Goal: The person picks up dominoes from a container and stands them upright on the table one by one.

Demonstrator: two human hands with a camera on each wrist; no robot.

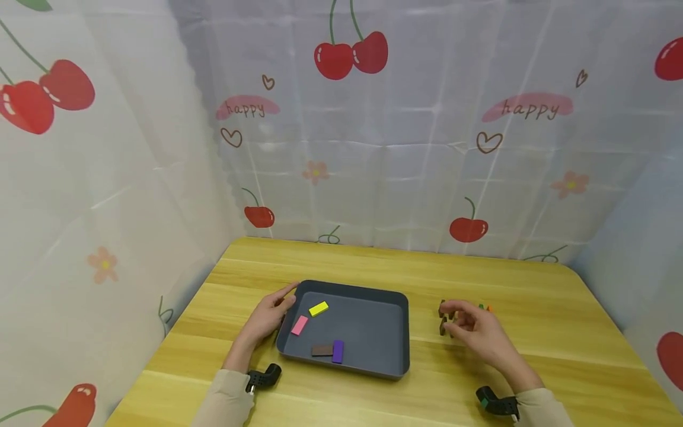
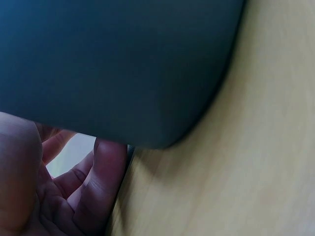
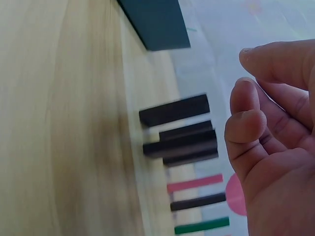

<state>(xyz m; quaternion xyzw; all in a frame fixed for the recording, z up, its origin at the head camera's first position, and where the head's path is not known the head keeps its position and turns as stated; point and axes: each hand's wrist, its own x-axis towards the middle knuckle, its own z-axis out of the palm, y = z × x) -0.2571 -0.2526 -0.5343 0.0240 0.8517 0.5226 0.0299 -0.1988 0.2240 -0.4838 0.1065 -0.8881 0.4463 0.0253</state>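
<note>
At the left side of a dark grey tray (image 1: 368,320), my left hand (image 1: 264,317) holds the wall, with the thumb at the rim and the other fingers partly hidden by it. Lying flat inside are a yellow block (image 1: 318,308), a pink block (image 1: 300,325), a brown block (image 1: 322,350) and a purple block (image 1: 338,351). My right hand (image 1: 480,335) hovers right of the tray, fingers loosely bent and nothing between them. Beside its fingertips several thin blocks stand on end, among them a dark block (image 3: 174,110), a pink one (image 3: 194,183) and a green one (image 3: 202,226).
A light wooden table (image 1: 427,397) carries everything. Behind it and at its sides hang white sheets (image 1: 384,178) printed with cherries. An orange block (image 1: 490,308) shows just past my right hand. Each wrist wears a black camera mount (image 1: 264,376).
</note>
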